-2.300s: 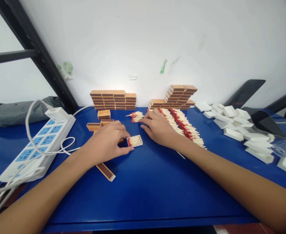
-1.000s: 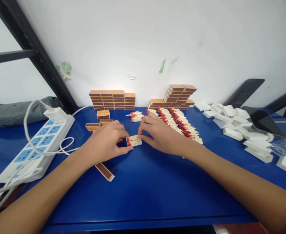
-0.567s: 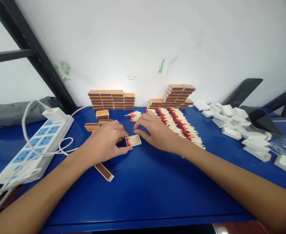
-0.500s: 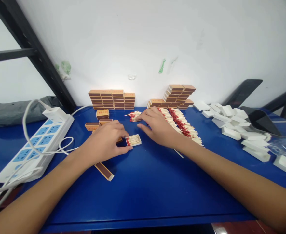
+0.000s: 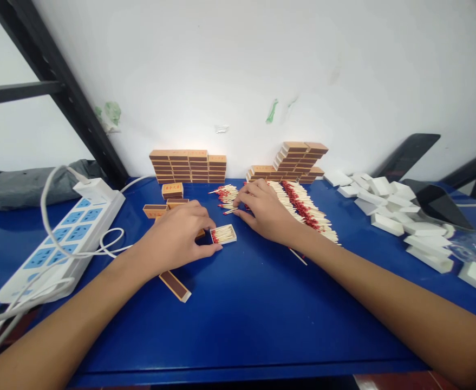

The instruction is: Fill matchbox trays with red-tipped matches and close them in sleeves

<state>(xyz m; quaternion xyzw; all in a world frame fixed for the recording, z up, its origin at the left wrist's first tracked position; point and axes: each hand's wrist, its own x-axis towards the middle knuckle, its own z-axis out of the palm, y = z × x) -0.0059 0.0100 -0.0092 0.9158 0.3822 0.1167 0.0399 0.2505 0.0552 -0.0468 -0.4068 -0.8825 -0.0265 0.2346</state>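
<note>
A small white matchbox tray (image 5: pixel 233 239) stands on the blue table, partly filled with red-tipped matches (image 5: pixel 222 234). My left hand (image 5: pixel 183 230) grips its left end between thumb and fingers. Beyond the tray, my right hand (image 5: pixel 264 208) is closed on a match (image 5: pixel 230 211), whose red head points left. Just behind it lies a small heap of matches (image 5: pixel 225 193). Long rows of matches (image 5: pixel 305 206) spread to the right of my right hand, which partly covers them. Several matchbox sleeves (image 5: pixel 155 210) lie beside and partly behind my left hand.
Stacked matchboxes (image 5: pixel 189 166) line the wall at left, with another stack (image 5: pixel 298 160) further right. A loose matchbox sleeve (image 5: pixel 175 286) lies nearer. White trays (image 5: pixel 386 222) are piled at right. A power strip (image 5: pixel 61 244) with white cables occupies the left side.
My right hand has closed from a looser shape, and a match now shows at its fingertips. My left hand keeps its hold on the tray.
</note>
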